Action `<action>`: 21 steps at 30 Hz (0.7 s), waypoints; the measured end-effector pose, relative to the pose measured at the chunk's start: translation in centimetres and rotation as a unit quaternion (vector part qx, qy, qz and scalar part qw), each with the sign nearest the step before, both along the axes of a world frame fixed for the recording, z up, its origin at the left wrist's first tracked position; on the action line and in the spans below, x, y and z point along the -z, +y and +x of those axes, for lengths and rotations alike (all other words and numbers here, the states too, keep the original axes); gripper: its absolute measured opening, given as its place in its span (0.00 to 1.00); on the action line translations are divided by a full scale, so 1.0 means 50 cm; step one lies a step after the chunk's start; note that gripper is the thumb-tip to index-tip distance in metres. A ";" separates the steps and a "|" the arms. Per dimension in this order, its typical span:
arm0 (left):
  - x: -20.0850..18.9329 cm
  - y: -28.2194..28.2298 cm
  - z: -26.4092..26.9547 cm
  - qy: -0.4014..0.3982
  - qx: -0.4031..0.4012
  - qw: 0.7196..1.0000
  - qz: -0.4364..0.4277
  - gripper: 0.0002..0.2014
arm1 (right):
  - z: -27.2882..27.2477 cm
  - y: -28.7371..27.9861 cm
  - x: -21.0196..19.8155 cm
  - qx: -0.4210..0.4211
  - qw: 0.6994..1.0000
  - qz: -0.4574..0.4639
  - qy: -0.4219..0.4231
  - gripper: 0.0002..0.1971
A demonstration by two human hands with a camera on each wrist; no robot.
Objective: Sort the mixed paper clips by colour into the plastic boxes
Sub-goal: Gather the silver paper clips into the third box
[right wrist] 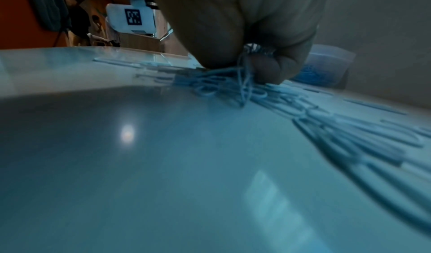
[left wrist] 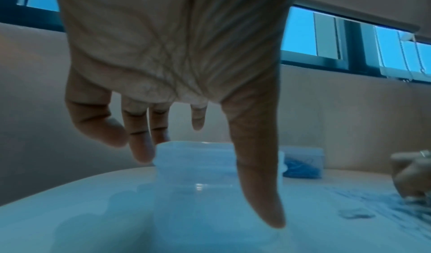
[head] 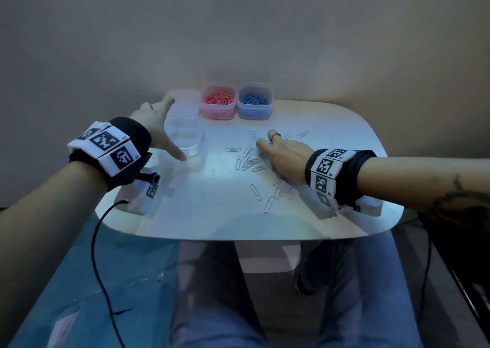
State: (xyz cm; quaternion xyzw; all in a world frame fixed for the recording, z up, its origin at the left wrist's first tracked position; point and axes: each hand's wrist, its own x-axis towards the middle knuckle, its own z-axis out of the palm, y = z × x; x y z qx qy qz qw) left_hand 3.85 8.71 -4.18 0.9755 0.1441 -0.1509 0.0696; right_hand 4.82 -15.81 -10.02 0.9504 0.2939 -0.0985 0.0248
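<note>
Over the pale clips (head: 254, 159), a bunch may tangle and spill.

On the table (head: 217, 204) my right hand (head: 285, 152) curls round a cluster of them, some snagged and dangling; lifting fast could scatter them short of the clear box (head: 185, 139). My left hand (head: 153, 127) hovers spread beside that box, holding nothing.

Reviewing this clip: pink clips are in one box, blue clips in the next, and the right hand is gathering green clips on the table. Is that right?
Not quite. The clips that the right hand gathers are white, not green, as the head view shows. The pink box and blue box are as stated.
</note>
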 end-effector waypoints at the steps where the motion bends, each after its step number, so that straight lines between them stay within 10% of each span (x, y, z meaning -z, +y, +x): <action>1: 0.001 -0.002 0.000 0.001 0.005 1.000 0.003 0.57 | 0.002 -0.002 0.000 0.007 1.000 0.010 0.003 0.21; 10: -0.008 -0.024 -0.017 -0.069 0.021 0.997 -0.033 0.45 | 0.043 -0.034 -0.028 0.160 0.956 0.233 0.080 0.15; 15: -0.029 -0.074 -0.027 -0.131 0.047 0.985 -0.104 0.42 | 0.056 -0.041 -0.100 0.308 0.795 0.473 0.223 0.10; 21: -0.040 -0.145 -0.032 -0.106 0.091 0.983 -0.121 0.40 | 0.031 -0.013 -0.214 0.250 0.673 0.560 0.414 0.13</action>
